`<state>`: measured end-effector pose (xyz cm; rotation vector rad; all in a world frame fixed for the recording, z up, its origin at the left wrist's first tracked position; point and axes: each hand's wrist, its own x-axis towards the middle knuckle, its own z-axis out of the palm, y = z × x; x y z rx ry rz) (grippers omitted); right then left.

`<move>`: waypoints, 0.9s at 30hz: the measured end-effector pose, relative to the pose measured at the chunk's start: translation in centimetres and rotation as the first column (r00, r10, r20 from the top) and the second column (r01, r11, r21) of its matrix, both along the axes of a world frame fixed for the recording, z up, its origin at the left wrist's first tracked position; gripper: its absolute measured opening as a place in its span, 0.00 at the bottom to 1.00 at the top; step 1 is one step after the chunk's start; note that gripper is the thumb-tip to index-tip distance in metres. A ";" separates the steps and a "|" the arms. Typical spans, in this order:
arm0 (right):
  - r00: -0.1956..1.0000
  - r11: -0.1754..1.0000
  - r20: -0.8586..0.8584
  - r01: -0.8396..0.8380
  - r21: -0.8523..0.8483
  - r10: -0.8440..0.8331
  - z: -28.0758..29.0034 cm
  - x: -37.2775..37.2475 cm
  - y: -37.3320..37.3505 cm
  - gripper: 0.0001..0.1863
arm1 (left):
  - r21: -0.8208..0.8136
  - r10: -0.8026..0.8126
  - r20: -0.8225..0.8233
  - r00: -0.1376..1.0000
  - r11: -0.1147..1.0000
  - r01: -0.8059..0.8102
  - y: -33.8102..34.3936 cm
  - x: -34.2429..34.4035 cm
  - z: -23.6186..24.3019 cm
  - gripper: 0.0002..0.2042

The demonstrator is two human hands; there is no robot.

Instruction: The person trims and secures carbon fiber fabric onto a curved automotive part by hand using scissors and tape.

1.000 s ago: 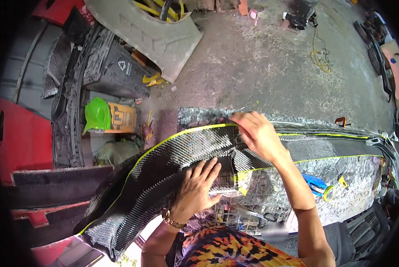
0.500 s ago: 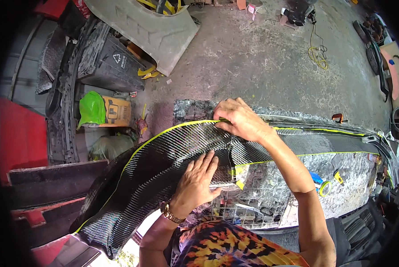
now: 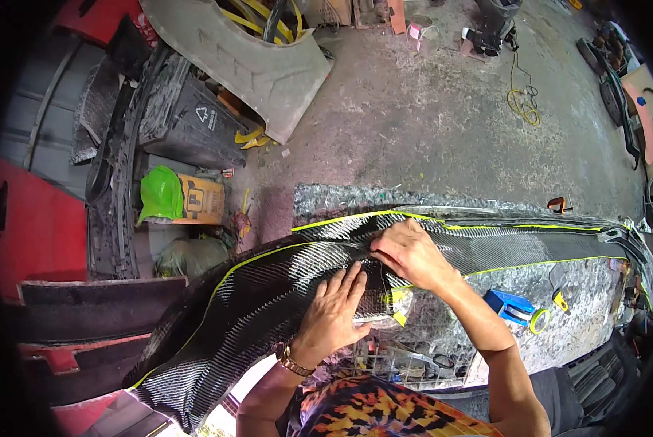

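A sheet of black woven carbon fibre cloth (image 3: 250,317) with a bright yellow edge drapes over a long curved part. My left hand (image 3: 334,306) lies flat on it, fingers apart, a watch on the wrist. Just to the right, my right hand (image 3: 412,256) has its fingers curled and pinched on the cloth near where two pieces meet; its fingertips are partly hidden. Beyond the hands runs a yellow-edged strip of cloth (image 3: 334,231). Another length of carbon cloth (image 3: 516,247) continues to the right, and yellow tape (image 3: 399,318) sticks out below the join.
On the speckled worktable (image 3: 581,291) lie a blue tool (image 3: 509,307), a yellow tape roll (image 3: 539,321) and scissors (image 3: 439,362). An orange clamp (image 3: 557,205) grips the far edge. Left stand a cardboard box (image 3: 201,200), a green bag (image 3: 160,195) and a grey panel (image 3: 268,80).
My right hand has moved toward me, drawing the cloth's edge nearer. A yellow-edged strip beyond it is now uncovered. My left hand stays flat on the cloth. The whole view has shifted slightly.
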<state>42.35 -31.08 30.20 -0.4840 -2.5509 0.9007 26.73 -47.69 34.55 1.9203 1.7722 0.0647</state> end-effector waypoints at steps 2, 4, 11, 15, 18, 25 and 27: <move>0.991 0.994 -0.090 0.101 0.033 -0.098 1.4 0.3 -0.7 0.12 | -0.009 0.004 0.001 1.000 1.000 -0.004 0.1 -0.1 -0.2 0.45; 0.974 0.987 -0.159 0.160 -0.026 -0.162 1.1 1.3 -1.7 0.21 | 0.005 0.026 0.037 0.999 1.000 -0.026 0.1 -0.2 -0.1 0.45; 0.981 0.974 0.113 -0.138 -0.180 0.160 -0.4 3.6 -2.7 0.40 | 0.001 0.016 0.042 0.999 1.000 -0.016 0.6 -0.3 -0.2 0.46; 0.963 0.970 0.190 -0.158 -0.185 0.193 -1.2 3.6 -2.4 0.44 | -0.009 0.019 0.033 0.999 1.000 -0.018 0.5 -0.2 -0.1 0.46; 0.958 0.973 0.203 -0.173 -0.150 0.202 -1.0 3.4 -2.4 0.45 | -0.001 0.014 0.041 0.999 1.000 -0.014 0.4 -0.3 -0.1 0.46; 0.967 0.971 0.132 -0.202 -0.128 0.218 -1.3 2.6 -2.6 0.43 | 0.000 0.017 0.040 0.999 1.000 -0.017 0.4 -0.4 -0.2 0.46; 0.963 0.971 0.165 -0.188 -0.149 0.212 -1.3 2.5 -2.7 0.44 | 0.006 0.022 0.049 0.999 1.000 -0.022 0.2 -0.3 -0.4 0.46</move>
